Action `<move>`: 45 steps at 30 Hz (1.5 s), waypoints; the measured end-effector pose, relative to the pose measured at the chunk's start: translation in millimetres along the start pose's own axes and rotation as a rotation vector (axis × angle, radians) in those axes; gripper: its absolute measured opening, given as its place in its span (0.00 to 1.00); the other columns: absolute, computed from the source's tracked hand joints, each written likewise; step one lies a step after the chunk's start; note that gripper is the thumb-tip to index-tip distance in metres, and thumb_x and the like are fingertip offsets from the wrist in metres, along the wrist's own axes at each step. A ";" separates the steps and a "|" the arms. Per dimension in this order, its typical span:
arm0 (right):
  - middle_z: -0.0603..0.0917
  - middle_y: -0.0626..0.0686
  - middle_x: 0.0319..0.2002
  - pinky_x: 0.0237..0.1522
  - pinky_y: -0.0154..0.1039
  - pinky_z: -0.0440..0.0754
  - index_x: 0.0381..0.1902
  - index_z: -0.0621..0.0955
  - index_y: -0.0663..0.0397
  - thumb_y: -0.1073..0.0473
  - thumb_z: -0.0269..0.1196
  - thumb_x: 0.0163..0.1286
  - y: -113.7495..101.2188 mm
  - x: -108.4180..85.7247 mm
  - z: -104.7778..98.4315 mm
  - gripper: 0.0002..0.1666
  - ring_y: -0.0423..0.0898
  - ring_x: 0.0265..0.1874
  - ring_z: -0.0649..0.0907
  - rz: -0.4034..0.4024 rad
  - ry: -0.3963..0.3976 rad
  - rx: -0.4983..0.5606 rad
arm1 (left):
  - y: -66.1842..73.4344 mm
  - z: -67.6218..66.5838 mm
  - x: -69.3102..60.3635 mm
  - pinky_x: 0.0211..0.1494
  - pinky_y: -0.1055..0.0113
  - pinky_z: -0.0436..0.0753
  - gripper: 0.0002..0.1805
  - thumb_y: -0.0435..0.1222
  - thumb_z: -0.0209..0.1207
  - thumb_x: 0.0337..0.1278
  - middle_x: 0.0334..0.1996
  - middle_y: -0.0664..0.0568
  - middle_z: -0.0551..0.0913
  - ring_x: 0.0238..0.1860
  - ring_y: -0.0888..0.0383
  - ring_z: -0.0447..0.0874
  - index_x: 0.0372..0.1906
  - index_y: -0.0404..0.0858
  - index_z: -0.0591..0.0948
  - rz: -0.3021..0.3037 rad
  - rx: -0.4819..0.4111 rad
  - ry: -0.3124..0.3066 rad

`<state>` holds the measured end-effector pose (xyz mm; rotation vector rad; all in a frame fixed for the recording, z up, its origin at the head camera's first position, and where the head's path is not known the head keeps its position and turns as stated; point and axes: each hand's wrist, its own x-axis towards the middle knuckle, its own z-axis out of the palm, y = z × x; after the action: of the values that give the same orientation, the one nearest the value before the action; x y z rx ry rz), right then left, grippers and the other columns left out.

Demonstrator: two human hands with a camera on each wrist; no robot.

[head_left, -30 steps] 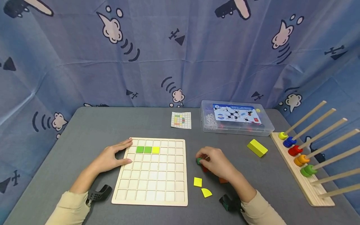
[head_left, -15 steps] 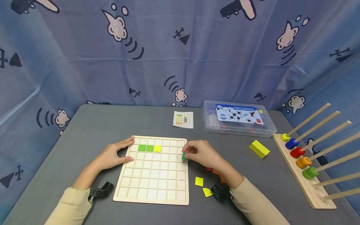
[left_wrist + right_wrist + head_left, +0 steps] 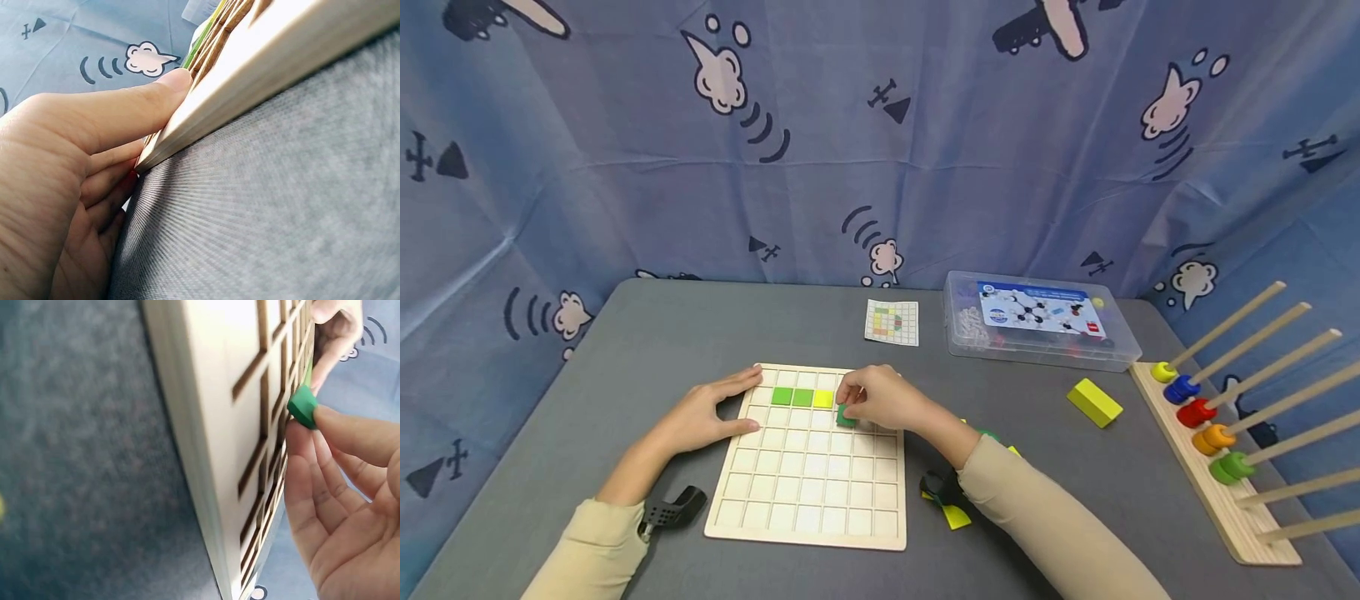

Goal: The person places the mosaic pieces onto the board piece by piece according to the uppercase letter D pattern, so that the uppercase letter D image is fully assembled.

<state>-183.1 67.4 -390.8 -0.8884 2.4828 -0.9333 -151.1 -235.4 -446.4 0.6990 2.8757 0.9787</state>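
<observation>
A wooden grid board (image 3: 806,508) lies on the grey table. Two green square tiles (image 3: 792,397) and a yellow square tile (image 3: 823,399) sit side by side in its cells near the far edge. My left hand (image 3: 702,423) rests at the board's left edge, its thumb tip touching the rim in the left wrist view. Over the board, just right of the yellow tile, my right hand (image 3: 880,398) pinches a dark green tile (image 3: 302,406) between thumb and fingers. The right wrist view shows that tile tilted close to the grid; whether it touches cannot be told.
A small pattern card (image 3: 892,322) lies beyond the board, beside a clear plastic case (image 3: 1037,321). To the right are a yellow block (image 3: 1094,402) and a pegged wooden rack (image 3: 1217,467) with coloured rings. Loose yellow pieces (image 3: 956,517) are partly covered by the right forearm.
My right hand has carried the dark green tile leftward from the loose pieces onto the board area, close to the yellow tile. My left hand keeps its place at the board's edge.
</observation>
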 end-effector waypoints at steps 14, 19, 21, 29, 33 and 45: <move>0.82 0.47 0.26 0.32 0.31 0.77 0.31 0.84 0.53 0.67 0.64 0.61 -3.3 7.7 9.9 0.04 0.38 0.27 0.78 -0.008 -0.044 -0.090 | 1.4 -0.8 -0.5 0.65 0.42 0.66 0.40 0.50 0.68 0.48 0.69 0.46 0.65 0.69 0.41 0.63 0.67 0.41 0.70 -0.006 0.002 -0.001; 0.82 0.46 0.27 0.34 0.31 0.76 0.32 0.83 0.53 0.67 0.65 0.60 -2.4 7.1 10.8 0.04 0.38 0.28 0.78 -0.024 -0.034 -0.113 | 0.6 -0.3 -0.3 0.65 0.41 0.65 0.40 0.50 0.68 0.48 0.70 0.46 0.65 0.69 0.42 0.62 0.67 0.41 0.70 -0.009 0.003 -0.005; 0.82 0.47 0.28 0.35 0.31 0.77 0.33 0.83 0.54 0.66 0.65 0.60 -2.0 5.9 10.0 0.04 0.38 0.29 0.78 -0.040 -0.030 -0.115 | 0.5 -0.1 -0.4 0.65 0.41 0.65 0.40 0.51 0.67 0.49 0.70 0.47 0.64 0.69 0.42 0.62 0.68 0.41 0.69 -0.015 0.001 -0.009; 0.84 0.50 0.36 0.39 0.30 0.79 0.44 0.82 0.58 0.64 0.65 0.62 -0.1 -11.5 -6.6 0.12 0.39 0.35 0.81 -0.060 -0.027 -0.071 | 0.7 0.5 -1.0 0.65 0.41 0.64 0.40 0.51 0.66 0.50 0.70 0.47 0.64 0.70 0.41 0.60 0.68 0.41 0.69 -0.028 -0.005 -0.018; 0.84 0.52 0.40 0.43 0.34 0.81 0.47 0.82 0.59 0.63 0.66 0.61 6.7 -27.0 -18.7 0.15 0.43 0.39 0.82 -0.041 -0.012 -0.050 | 0.8 0.5 -0.8 0.65 0.41 0.65 0.40 0.51 0.66 0.50 0.70 0.47 0.64 0.69 0.41 0.61 0.68 0.41 0.69 -0.023 -0.004 -0.014; 0.83 0.53 0.47 0.51 0.47 0.80 0.51 0.81 0.57 0.60 0.66 0.62 43.0 -92.3 -38.2 0.19 0.49 0.46 0.82 0.072 0.078 -0.049 | 1.1 0.2 -0.3 0.65 0.42 0.66 0.40 0.50 0.67 0.49 0.70 0.46 0.65 0.69 0.42 0.62 0.68 0.40 0.69 -0.004 -0.007 -0.004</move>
<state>-152.3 171.4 -383.7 -0.7856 2.5963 -0.9026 -150.3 -234.6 -446.0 0.6931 2.8675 0.9848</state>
